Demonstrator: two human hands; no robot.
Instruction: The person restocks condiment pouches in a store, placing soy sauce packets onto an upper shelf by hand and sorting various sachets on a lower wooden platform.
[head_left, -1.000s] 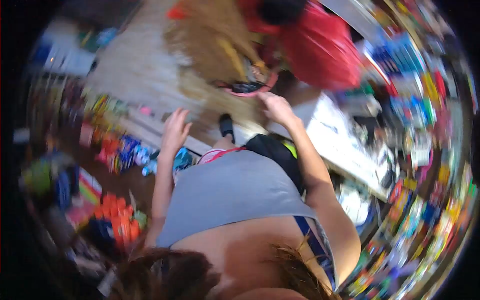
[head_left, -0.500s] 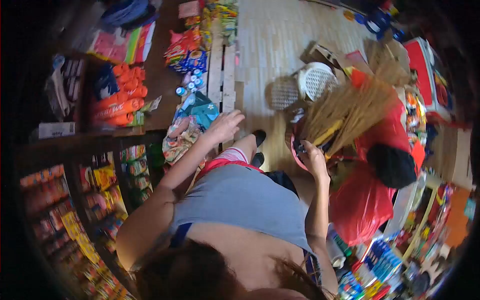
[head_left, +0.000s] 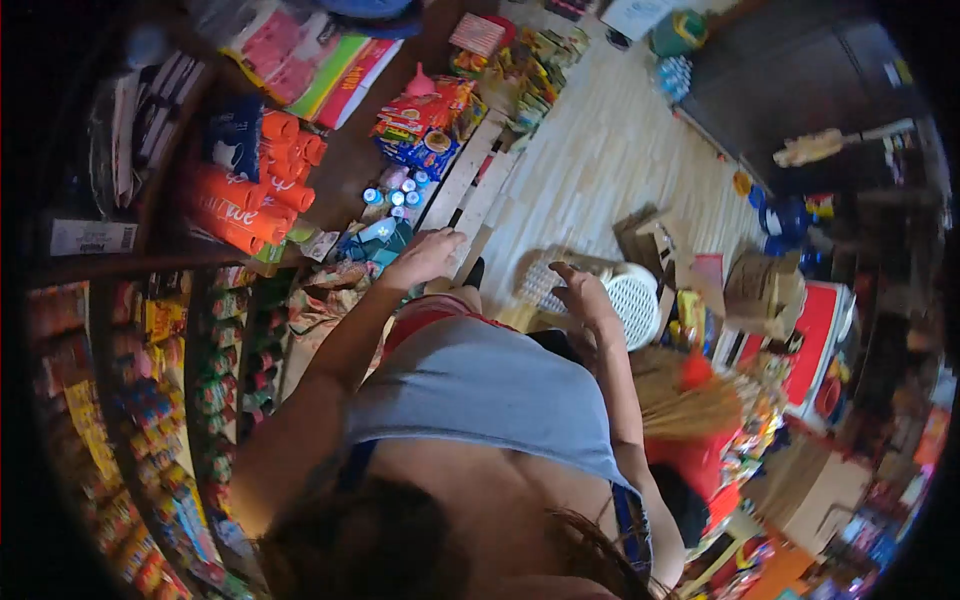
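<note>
My left hand is raised above the edge of a wooden bench, its fingers apart and nothing in it. Teal cloth items lie just left of it. My right hand hangs in the air with loosely spread fingers, holding nothing I can see. Close beside it, a round white lattice-topped stool stands on the floor. Straw brooms show behind my right forearm, near red plastic.
Orange rolled packs and blue-capped bottles sit on the left counter, above shelves of packets. Cardboard boxes and a red-and-white cooler stand right. Pale wood floor runs ahead to a dark cabinet.
The view has turned right. My right hand has come away from the rim of the broom container, and the brooms now sit lower in view. My left hand is still apart from the bench items.
</note>
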